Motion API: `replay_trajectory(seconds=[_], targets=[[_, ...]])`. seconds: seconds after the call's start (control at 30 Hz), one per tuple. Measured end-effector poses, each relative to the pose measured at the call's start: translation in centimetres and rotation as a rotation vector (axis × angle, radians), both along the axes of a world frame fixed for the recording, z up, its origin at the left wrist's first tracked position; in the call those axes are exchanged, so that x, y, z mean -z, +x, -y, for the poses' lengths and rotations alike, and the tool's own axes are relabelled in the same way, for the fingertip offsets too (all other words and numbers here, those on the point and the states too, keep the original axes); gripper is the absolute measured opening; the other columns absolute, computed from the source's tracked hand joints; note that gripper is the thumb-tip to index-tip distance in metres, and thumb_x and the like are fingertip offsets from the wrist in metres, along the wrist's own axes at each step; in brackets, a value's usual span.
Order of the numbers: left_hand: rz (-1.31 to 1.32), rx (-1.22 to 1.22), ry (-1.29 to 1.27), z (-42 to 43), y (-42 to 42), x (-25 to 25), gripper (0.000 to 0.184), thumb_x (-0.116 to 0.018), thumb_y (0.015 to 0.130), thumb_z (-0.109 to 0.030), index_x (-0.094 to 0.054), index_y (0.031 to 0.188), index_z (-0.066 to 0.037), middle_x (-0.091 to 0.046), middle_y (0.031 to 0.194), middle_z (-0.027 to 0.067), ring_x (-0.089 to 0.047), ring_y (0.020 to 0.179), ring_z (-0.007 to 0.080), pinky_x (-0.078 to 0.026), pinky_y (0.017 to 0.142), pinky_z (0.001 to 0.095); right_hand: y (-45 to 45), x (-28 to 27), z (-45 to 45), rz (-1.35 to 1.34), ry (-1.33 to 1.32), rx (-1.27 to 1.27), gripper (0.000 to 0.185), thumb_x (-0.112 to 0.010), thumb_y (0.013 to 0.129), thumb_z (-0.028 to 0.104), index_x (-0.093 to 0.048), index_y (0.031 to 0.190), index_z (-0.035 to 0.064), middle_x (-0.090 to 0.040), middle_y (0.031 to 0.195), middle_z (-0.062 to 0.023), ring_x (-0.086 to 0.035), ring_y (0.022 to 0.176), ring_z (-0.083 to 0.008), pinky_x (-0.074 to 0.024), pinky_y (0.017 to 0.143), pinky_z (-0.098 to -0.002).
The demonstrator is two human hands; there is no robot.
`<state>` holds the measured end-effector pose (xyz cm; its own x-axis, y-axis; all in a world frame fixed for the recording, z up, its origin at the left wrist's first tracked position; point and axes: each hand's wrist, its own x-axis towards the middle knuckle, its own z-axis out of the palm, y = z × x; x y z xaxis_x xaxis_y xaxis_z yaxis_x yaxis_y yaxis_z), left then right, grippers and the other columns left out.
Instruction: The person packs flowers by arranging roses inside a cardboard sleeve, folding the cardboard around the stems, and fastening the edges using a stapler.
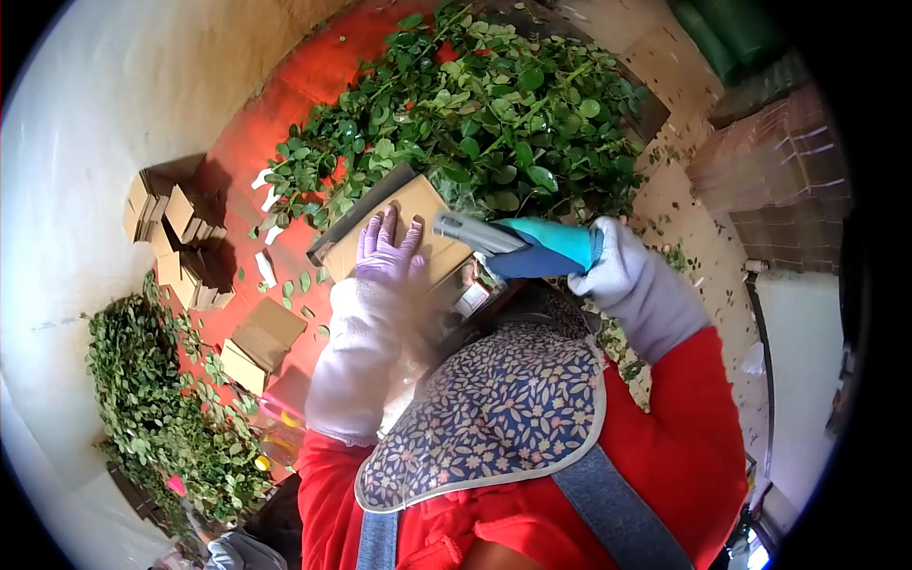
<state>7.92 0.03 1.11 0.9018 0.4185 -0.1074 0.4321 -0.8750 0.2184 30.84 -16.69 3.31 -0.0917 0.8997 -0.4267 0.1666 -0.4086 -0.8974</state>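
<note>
My left hand [388, 255], in a thin purple glove, lies flat with fingers spread on a tan cardboard sheet [432, 211]. A dark-edged board [328, 242] shows along the far left of this sheet. My right hand [551, 247], in a teal and blue glove, is closed around a long grey metal tool [465, 231] that looks like a stapler. Motion blurs the tool, and its tip is over the right side of the cardboard. Below it, close to my apron, is a small box with a printed label [472, 299], partly hidden.
A large heap of leafy green stems [484, 114] covers the far part of the red table [228, 171]. Folded cardboard stacks [180, 228] and more cardboard [261, 342] are at the left. Another leafy pile [171, 408] lies lower left, near another person's sleeve [242, 551].
</note>
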Motion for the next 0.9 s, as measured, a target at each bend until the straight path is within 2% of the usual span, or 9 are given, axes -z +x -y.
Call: replay_trajectory(seconds=[0.07, 0.13, 0.27, 0.33, 0.37, 0.43, 0.57, 0.7, 0.9], targets=[[0.023, -0.034, -0.017, 0.3, 0.3, -0.2, 0.052, -0.053, 0.089, -0.028, -0.046, 0.139, -0.015, -0.025, 0.151, 0.0225, -0.028, 0.135, 0.0455, -0.023, 0.112, 0.0500, 1.1, -3.1, -1.6, 0.259, 0.017, -0.201, 0.037, -0.067, 0.084, 0.038, -0.059, 0.105, 0.0085, -0.063, 0.077, -0.0088, -0.062, 0.068, -0.0205, -0.0483, 0.062, -0.0342], [0.009, -0.023, -0.005, 0.2, 0.3, 0.3, 0.054, -0.053, 0.089, -0.027, -0.043, 0.141, -0.015, -0.024, 0.151, 0.0227, -0.028, 0.135, 0.0450, -0.022, 0.112, 0.0498, 1.9, -3.7, -2.3, 0.448, 0.023, -0.285, 0.034, -0.064, 0.085, 0.037, -0.059, 0.101, 0.0076, -0.065, 0.083, -0.0148, -0.063, 0.073, -0.0303, -0.0492, 0.066, -0.0401], [-0.006, -0.028, -0.003, 0.3, 0.2, 0.1, 0.056, -0.052, 0.090, -0.027, -0.038, 0.143, -0.016, -0.022, 0.152, 0.0228, -0.027, 0.137, 0.0432, -0.021, 0.113, 0.0493, 4.2, -3.5, -3.1, 0.600, -0.067, -0.445, 0.036, -0.064, 0.084, 0.038, -0.061, 0.101, 0.0068, -0.066, 0.085, -0.0138, -0.064, 0.074, -0.0296, -0.0495, 0.067, -0.0399], [0.020, -0.047, -0.031, 0.5, 0.4, -0.2, 0.056, -0.052, 0.090, -0.027, -0.039, 0.143, -0.016, -0.022, 0.152, 0.0228, -0.026, 0.137, 0.0429, -0.021, 0.113, 0.0493, 4.8, -4.1, -3.1, 0.343, -0.242, -0.355, 0.039, -0.063, 0.084, 0.041, -0.062, 0.102, 0.0068, -0.067, 0.087, -0.0131, -0.064, 0.074, -0.0273, -0.0495, 0.066, -0.0387], [0.010, -0.044, -0.037, 0.5, 0.5, -0.3, 0.056, -0.052, 0.090, -0.027, -0.039, 0.143, -0.016, -0.022, 0.152, 0.0226, -0.027, 0.137, 0.0425, -0.021, 0.113, 0.0492, 4.9, -4.5, -3.0, 0.351, -0.255, -0.377, 0.039, -0.063, 0.084, 0.041, -0.062, 0.102, 0.0068, -0.067, 0.087, -0.0131, -0.064, 0.074, -0.0273, -0.0495, 0.066, -0.0387], [0.002, -0.055, -0.057, 0.6, 0.4, -0.8, 0.055, -0.052, 0.090, -0.027, -0.040, 0.142, -0.016, -0.022, 0.152, 0.0223, -0.027, 0.137, 0.0422, -0.021, 0.114, 0.0490, 5.1, -5.2, -3.0, 0.708, -0.260, -0.562, 0.041, -0.062, 0.084, 0.043, -0.062, 0.102, 0.0069, -0.067, 0.086, -0.0116, -0.063, 0.071, -0.0226, -0.0498, 0.065, -0.0364], [0.055, -0.064, -0.093, 0.5, -0.2, -0.6, 0.054, -0.054, 0.089, -0.027, -0.042, 0.141, -0.018, -0.024, 0.151, 0.0218, -0.028, 0.136, 0.0411, -0.021, 0.114, 0.0489, 4.0, -5.6, -4.1, 0.260, -0.502, -0.379, 0.037, -0.062, 0.085, 0.039, -0.062, 0.104, 0.0070, -0.065, 0.080, -0.0089, -0.061, 0.068, -0.0176, -0.0490, 0.062, -0.0339], [0.139, -0.075, -0.094, 0.7, -0.4, 0.1, 0.055, -0.057, 0.086, -0.026, -0.044, 0.139, -0.019, -0.028, 0.149, 0.0212, -0.030, 0.135, 0.0410, -0.022, 0.113, 0.0493, 4.9, -4.0, -4.7, 0.245, -0.414, -0.481, 0.035, -0.064, 0.085, 0.036, -0.062, 0.105, 0.0082, -0.065, 0.080, -0.0087, -0.060, 0.067, -0.0160, -0.0489, 0.060, -0.0328], [0.155, -0.074, -0.107, 0.5, -1.1, -0.6, 0.057, -0.060, 0.082, -0.023, -0.046, 0.137, -0.019, -0.030, 0.148, 0.0212, -0.033, 0.133, 0.0411, -0.025, 0.112, 0.0498, 4.2, -4.4, -6.2, 0.502, -0.317, -0.670, 0.029, -0.062, 0.085, 0.034, -0.062, 0.101, 0.0096, -0.065, 0.072, -0.0053, -0.063, 0.060, -0.0194, -0.0505, 0.056, -0.0344]])
